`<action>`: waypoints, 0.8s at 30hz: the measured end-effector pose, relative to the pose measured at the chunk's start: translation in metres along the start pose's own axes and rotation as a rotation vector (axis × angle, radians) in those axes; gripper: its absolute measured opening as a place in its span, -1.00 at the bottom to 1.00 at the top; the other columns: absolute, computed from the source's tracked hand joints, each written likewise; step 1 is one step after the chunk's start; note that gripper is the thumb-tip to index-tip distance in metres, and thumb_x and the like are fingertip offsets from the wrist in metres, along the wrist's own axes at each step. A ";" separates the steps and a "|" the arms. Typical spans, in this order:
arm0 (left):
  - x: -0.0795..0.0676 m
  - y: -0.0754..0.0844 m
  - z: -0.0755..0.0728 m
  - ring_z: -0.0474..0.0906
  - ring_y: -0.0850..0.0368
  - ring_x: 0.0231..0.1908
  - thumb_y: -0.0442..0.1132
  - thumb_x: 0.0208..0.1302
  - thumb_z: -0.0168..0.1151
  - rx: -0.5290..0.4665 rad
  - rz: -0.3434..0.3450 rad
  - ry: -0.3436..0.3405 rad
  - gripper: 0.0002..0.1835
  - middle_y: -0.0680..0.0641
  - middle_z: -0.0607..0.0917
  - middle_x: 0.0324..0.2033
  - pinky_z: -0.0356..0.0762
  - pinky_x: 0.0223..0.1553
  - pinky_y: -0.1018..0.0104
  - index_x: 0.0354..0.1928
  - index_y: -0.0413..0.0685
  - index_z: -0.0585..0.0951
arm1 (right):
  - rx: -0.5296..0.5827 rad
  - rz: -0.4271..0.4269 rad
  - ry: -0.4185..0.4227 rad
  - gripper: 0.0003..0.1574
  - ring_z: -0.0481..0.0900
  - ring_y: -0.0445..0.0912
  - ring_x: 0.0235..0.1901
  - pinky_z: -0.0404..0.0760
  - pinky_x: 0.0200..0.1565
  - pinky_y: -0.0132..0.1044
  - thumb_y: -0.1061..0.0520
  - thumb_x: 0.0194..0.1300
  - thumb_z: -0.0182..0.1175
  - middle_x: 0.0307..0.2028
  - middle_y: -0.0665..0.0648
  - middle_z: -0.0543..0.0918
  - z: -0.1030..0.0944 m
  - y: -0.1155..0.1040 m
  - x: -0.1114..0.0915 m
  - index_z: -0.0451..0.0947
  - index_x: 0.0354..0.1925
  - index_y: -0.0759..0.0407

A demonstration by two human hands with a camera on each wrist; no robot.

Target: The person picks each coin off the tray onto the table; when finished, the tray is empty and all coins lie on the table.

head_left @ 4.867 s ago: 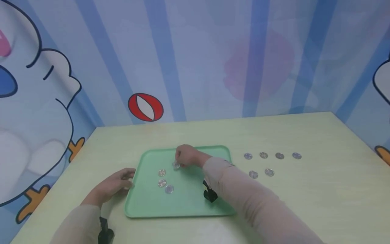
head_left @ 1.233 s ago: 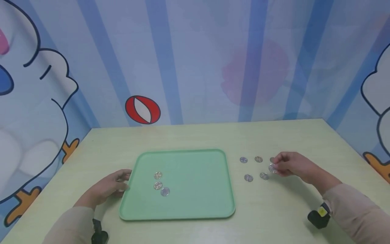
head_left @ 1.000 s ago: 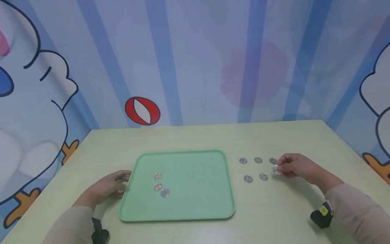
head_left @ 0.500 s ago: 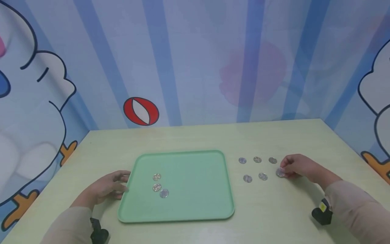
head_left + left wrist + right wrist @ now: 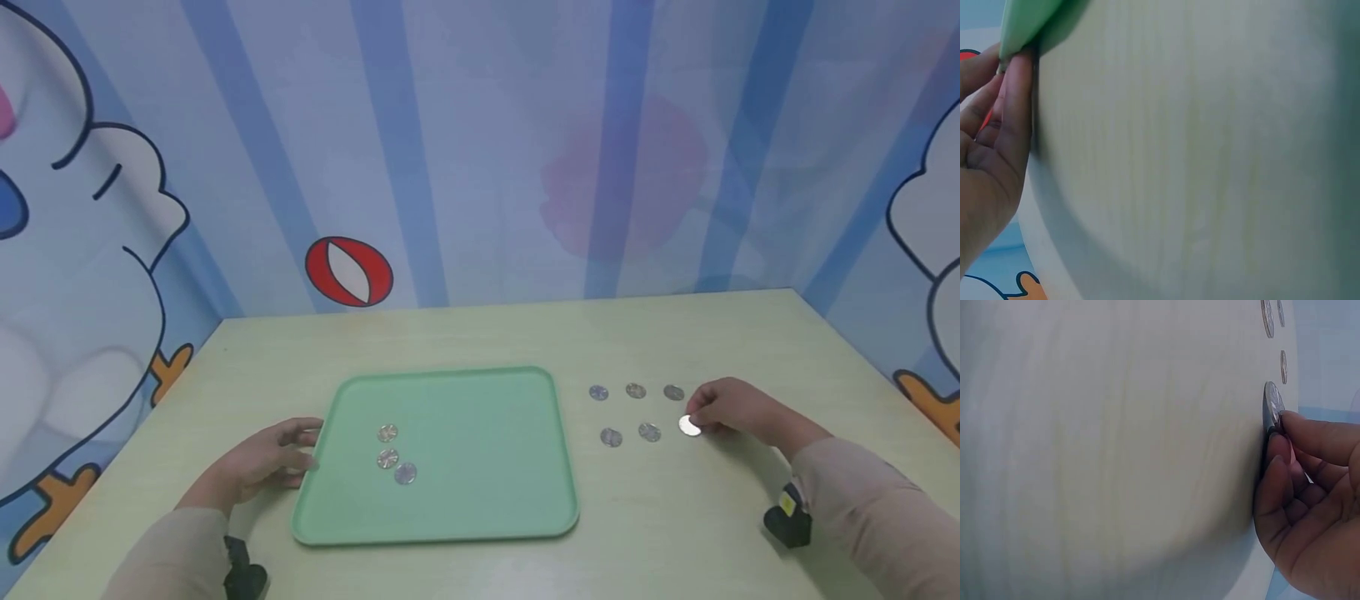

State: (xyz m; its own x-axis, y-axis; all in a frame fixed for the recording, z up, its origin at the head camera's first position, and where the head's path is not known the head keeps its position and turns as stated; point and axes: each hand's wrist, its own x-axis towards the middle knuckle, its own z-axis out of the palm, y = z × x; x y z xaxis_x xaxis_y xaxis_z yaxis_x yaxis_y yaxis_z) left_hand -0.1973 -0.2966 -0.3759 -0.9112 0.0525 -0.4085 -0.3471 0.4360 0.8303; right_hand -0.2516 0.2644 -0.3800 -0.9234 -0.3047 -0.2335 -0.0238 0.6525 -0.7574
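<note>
In the head view, my right hand point(image 5: 735, 412) pinches a shiny coin point(image 5: 689, 426) between thumb and fingertips at the right of the table. The right wrist view shows this coin point(image 5: 1274, 400) tilted, its lower edge at or close to the tabletop. Several coins lie flat beside it in two rows, the nearest being a coin point(image 5: 649, 432) to its left. My left hand point(image 5: 258, 462) has relaxed fingers against the left rim of a green tray point(image 5: 435, 537). Inside the tray, toward its left, lie 3 coins, one of them a silver coin point(image 5: 405, 473).
The pale wooden table point(image 5: 465, 575) meets a blue striped backdrop point(image 5: 495, 167) at its back edge. Cartoon-printed panels stand at both sides. Each wrist carries a black device, such as the wrist camera point(image 5: 789, 521) on the right.
About five seconds ago my right hand was over the tray with a coin. It has since moved right, out to the coin rows, and lowered the coin. My left hand has stayed at the rim.
</note>
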 end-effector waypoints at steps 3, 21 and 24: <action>0.000 -0.001 0.000 0.46 0.08 -0.23 -0.44 -0.06 0.17 0.000 0.001 0.000 -0.27 -0.28 0.26 0.06 0.53 -0.23 0.21 0.21 -0.24 0.12 | -0.002 0.012 0.010 -0.90 0.35 -0.13 -0.55 0.41 -0.52 -0.35 0.29 0.04 0.07 -0.59 0.01 0.44 0.000 0.000 0.001 0.46 -0.42 0.35; 0.002 -0.003 -0.001 0.47 0.08 -0.24 -0.44 -0.04 0.14 -0.012 0.020 -0.015 -0.28 -0.27 0.26 0.05 0.53 -0.24 0.21 0.22 -0.24 0.11 | -0.006 0.041 0.023 -0.79 0.38 -0.10 -0.46 0.45 -0.43 -0.29 0.22 0.11 0.04 -0.49 0.07 0.45 -0.001 0.000 -0.002 0.42 -0.32 0.38; 0.002 -0.003 -0.001 0.46 0.07 -0.23 -0.43 -0.04 0.14 -0.003 0.014 -0.015 -0.28 -0.27 0.26 0.06 0.53 -0.23 0.21 0.22 -0.24 0.11 | 0.001 0.029 0.034 -0.77 0.37 -0.10 -0.47 0.44 -0.44 -0.30 0.21 0.10 0.04 -0.50 0.08 0.43 -0.001 -0.003 -0.004 0.42 -0.30 0.39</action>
State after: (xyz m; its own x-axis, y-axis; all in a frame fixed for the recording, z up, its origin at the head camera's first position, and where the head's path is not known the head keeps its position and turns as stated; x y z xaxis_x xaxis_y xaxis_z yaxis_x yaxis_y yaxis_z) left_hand -0.1987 -0.2993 -0.3792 -0.9127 0.0722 -0.4022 -0.3348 0.4325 0.8372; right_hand -0.2481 0.2642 -0.3763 -0.9361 -0.2622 -0.2345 0.0034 0.6597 -0.7515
